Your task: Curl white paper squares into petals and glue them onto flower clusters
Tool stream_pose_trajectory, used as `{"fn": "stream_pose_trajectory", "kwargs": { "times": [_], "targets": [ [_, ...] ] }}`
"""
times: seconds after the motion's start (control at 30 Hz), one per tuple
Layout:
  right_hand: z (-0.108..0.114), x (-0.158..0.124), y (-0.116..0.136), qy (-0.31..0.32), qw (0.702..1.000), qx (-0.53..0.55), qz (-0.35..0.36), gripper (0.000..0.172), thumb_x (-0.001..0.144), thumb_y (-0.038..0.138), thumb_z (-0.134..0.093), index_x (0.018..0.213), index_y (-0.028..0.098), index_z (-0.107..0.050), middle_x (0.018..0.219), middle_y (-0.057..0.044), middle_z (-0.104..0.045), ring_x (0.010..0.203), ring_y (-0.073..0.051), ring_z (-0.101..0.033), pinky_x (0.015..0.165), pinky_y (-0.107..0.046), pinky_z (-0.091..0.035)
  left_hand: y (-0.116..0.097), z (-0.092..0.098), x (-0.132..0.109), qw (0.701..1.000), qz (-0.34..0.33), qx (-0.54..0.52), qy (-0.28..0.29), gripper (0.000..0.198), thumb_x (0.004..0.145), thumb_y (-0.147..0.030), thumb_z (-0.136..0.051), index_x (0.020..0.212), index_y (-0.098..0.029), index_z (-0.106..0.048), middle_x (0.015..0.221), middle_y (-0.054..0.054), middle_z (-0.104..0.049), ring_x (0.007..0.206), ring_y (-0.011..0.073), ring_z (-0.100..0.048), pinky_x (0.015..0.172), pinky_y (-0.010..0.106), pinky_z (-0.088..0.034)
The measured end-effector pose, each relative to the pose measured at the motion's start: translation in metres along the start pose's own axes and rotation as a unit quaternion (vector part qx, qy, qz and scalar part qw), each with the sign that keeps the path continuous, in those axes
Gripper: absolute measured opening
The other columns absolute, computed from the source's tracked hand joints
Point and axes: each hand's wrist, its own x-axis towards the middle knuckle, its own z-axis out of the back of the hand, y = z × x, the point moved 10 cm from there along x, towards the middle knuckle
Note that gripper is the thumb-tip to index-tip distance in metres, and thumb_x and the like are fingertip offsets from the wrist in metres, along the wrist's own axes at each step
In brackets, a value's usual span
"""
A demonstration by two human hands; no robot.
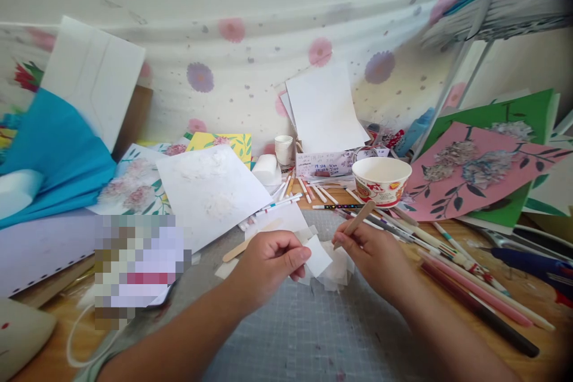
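Note:
Between thumb and fingers, my left hand pinches a small square of thin white paper. A wooden craft stick is gripped in my right hand, its lower end close to the paper's right side; whether it touches I cannot tell. Several more thin white squares lie in a loose pile beneath, on the grey cutting mat. Another craft stick lies behind my left hand. Further back on the left, a white sheet carries raised white paper patches.
A paper bowl stands behind my right hand. Pens and markers spread along the right, near scissors. Pink and green cards lean at right. White paper cups are stacked at the back. Blue paper occupies the left.

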Motion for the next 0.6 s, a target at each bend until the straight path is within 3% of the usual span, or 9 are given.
{"fn": "stream_pose_trajectory", "kwargs": {
  "times": [0.17,0.33,0.6],
  "targets": [
    [0.009,-0.011,0.027,-0.04,0.994,0.075,0.061,0.018,0.09,0.033,-0.053,0.085,0.023,-0.067,0.087,-0.003,-0.07,0.085,-0.022,-0.063,0.076,-0.033,-0.047,0.0,0.0,0.002,1.0,-0.004,0.004,0.001,0.028,0.077,-0.036,-0.06,0.058,-0.016,-0.056,0.053,-0.001,-0.059,0.051,0.0106,-0.051,0.053,0.021,-0.04],
    [-0.018,-0.026,0.057,0.091,0.961,0.238,0.109,0.015,0.094,0.025,-0.052,0.095,0.027,-0.068,0.09,0.0,-0.069,0.086,-0.017,-0.065,0.077,-0.027,-0.05,0.003,0.001,0.002,0.999,-0.006,0.032,-0.004,0.032,0.08,-0.04,-0.058,0.06,-0.016,-0.056,0.053,-0.002,-0.057,0.052,0.0108,-0.051,0.053,0.021,-0.039],
    [-0.023,-0.027,0.063,0.097,0.968,0.195,0.127,0.018,0.093,0.019,-0.053,0.098,0.028,-0.067,0.089,0.0,-0.069,0.088,-0.017,-0.064,0.078,-0.027,-0.049,0.004,0.0,0.002,0.999,0.008,0.031,-0.012,0.033,0.079,-0.042,-0.058,0.06,-0.016,-0.055,0.051,-0.003,-0.055,0.05,0.0106,-0.049,0.052,0.021,-0.038]
  ]
}}
